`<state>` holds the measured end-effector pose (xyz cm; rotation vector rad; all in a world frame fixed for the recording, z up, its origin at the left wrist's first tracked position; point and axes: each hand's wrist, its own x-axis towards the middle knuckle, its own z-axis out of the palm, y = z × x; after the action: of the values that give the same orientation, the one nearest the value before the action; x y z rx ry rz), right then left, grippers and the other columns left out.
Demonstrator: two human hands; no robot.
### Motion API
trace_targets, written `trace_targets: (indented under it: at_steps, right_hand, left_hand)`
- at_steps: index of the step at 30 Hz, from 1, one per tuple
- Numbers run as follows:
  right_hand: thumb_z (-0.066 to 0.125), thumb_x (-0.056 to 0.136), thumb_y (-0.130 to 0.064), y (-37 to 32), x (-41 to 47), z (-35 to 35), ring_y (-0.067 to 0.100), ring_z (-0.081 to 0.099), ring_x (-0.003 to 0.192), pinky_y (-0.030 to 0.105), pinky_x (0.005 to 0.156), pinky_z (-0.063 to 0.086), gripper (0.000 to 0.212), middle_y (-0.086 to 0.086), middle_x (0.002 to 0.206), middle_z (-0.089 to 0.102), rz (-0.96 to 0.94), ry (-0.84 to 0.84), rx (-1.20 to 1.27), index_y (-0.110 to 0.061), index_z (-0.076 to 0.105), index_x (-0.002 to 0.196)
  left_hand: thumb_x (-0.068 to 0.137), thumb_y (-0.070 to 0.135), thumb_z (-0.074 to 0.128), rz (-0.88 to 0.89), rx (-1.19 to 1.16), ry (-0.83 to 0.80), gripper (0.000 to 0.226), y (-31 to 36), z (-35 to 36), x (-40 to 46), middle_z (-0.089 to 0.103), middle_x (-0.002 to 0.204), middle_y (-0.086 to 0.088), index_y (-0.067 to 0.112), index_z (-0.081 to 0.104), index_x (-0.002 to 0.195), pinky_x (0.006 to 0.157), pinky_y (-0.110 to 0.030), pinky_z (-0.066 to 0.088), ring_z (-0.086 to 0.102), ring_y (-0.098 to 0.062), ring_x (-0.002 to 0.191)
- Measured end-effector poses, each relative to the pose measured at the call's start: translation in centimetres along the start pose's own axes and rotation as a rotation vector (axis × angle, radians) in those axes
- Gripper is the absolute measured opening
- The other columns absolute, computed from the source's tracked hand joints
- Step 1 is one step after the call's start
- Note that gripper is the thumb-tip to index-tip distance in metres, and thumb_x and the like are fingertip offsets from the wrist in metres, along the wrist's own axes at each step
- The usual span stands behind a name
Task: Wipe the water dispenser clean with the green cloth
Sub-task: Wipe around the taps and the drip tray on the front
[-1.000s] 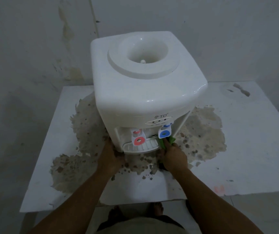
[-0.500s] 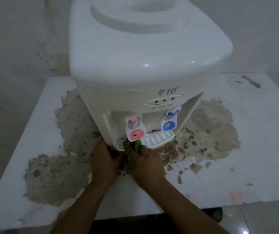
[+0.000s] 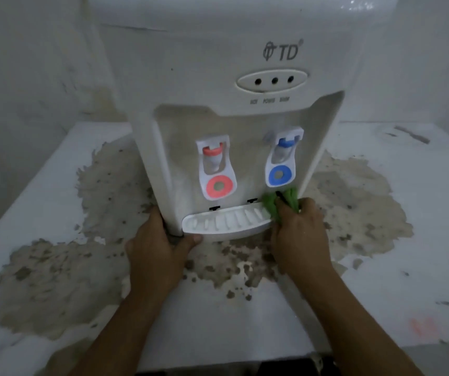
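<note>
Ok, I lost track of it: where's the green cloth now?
Head view, right of centre: green cloth bunched in the right hand, under the blue tap, at the drip tray's right end.

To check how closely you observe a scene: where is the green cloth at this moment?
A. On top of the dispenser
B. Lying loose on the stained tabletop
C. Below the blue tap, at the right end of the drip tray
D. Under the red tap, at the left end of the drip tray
C: the right hand grips the green cloth just below the blue tap, at the right end of the drip tray.

Dispenser top (image 3: 245,12) cropped (panel labels blurred)
</note>
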<state>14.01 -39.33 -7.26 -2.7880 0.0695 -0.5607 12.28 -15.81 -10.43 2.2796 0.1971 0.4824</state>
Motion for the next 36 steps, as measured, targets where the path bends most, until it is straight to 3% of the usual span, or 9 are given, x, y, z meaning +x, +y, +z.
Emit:
trace_targets:
  at_steps: [6,10,13,17,21,26,28,32,36]
  right_hand:
    - [0.052,0.082,-0.011,-4.1,-0.7,1.1,0.032,0.054,0.095,0.039,0.079,0.051,0.037,0.011,0.108,0.057,-0.087,-0.064,-0.042,-0.015,0.062,0.117]
    - [0.069,0.068,-0.016,-6.6,-2.4,1.5,0.025,0.056,0.085,0.032,0.070,0.051,0.054,0.004,0.107,0.063,-0.230,-0.087,0.027,-0.023,0.063,0.121]
    - [0.051,0.082,-0.019,-8.7,-2.8,2.7,0.022,0.052,0.096,0.031,0.075,0.045,0.045,-0.003,0.121,0.056,-0.445,-0.187,0.065,-0.031,0.056,0.126]
    - [0.055,0.085,-0.016,-8.2,-2.8,1.3,0.026,0.050,0.092,0.033,0.064,0.048,0.043,0.003,0.114,0.054,-0.435,-0.184,0.053,-0.027,0.060,0.126]
    - [0.052,0.090,-0.019,-7.4,-1.7,-0.4,0.027,0.050,0.109,0.035,0.078,0.048,0.037,0.006,0.117,0.051,-0.282,-0.170,-0.070,-0.023,0.055,0.126]
    - [0.067,0.078,-0.017,-10.0,-2.8,1.9,0.026,0.054,0.086,0.029,0.055,0.043,0.028,0.004,0.103,0.057,-0.369,-0.153,0.052,-0.022,0.069,0.106]
    - [0.058,0.079,-0.015,-9.4,-3.3,1.9,0.025,0.052,0.078,0.031,0.051,0.044,0.032,0.003,0.100,0.060,-0.455,-0.137,0.083,-0.024,0.070,0.108]
    - [0.056,0.080,-0.016,-5.4,-3.5,0.7,0.026,0.054,0.085,0.033,0.057,0.049,0.049,0.004,0.106,0.061,-0.430,-0.090,-0.031,-0.031,0.063,0.126]
    - [0.056,0.090,-0.020,-0.9,-2.4,-0.9,0.028,0.049,0.110,0.040,0.087,0.053,0.062,0.002,0.135,0.048,-0.199,-0.146,-0.081,-0.041,0.038,0.145]
  left_hand:
    - [0.069,0.054,0.081,0.009,0.057,0.038,0.064,0.6,0.0,-0.2,0.070,0.103,0.003,0.022,0.053,0.117,0.078,-0.046,0.054,0.067,-0.022,0.090]
    - [0.068,0.058,0.079,0.003,0.091,0.055,0.065,0.9,-0.2,-0.4,0.071,0.104,0.004,0.025,0.052,0.117,0.080,-0.045,0.053,0.067,-0.022,0.091]
    - [0.073,0.053,0.077,0.007,0.091,0.054,0.057,1.0,-0.3,-0.4,0.070,0.100,0.004,0.027,0.052,0.117,0.081,-0.042,0.051,0.067,-0.022,0.091]
    - [0.074,0.050,0.078,0.012,0.088,0.034,0.060,1.2,-0.7,-0.6,0.071,0.106,0.003,0.026,0.053,0.123,0.081,-0.039,0.050,0.067,-0.022,0.096]
    - [0.074,0.040,0.082,0.011,0.055,0.021,0.067,1.5,-0.7,-0.7,0.071,0.117,0.002,0.025,0.050,0.132,0.090,-0.042,0.050,0.066,-0.024,0.107]
    - [0.080,0.040,0.076,0.019,0.077,0.022,0.059,1.0,-0.7,-0.7,0.071,0.112,0.003,0.027,0.048,0.130,0.086,-0.039,0.046,0.065,-0.025,0.104]
    - [0.082,0.043,0.072,0.019,0.081,0.028,0.056,0.8,-0.7,-0.7,0.071,0.109,0.004,0.028,0.047,0.130,0.085,-0.041,0.046,0.066,-0.024,0.102]
    - [0.079,0.044,0.076,0.025,0.106,0.033,0.064,0.8,-0.8,-0.6,0.070,0.116,0.002,0.026,0.047,0.134,0.088,-0.043,0.050,0.065,-0.025,0.106]
    - [0.081,0.042,0.076,0.017,0.089,0.014,0.065,0.8,-0.7,-0.7,0.069,0.120,0.003,0.027,0.045,0.136,0.093,-0.047,0.051,0.065,-0.024,0.109]
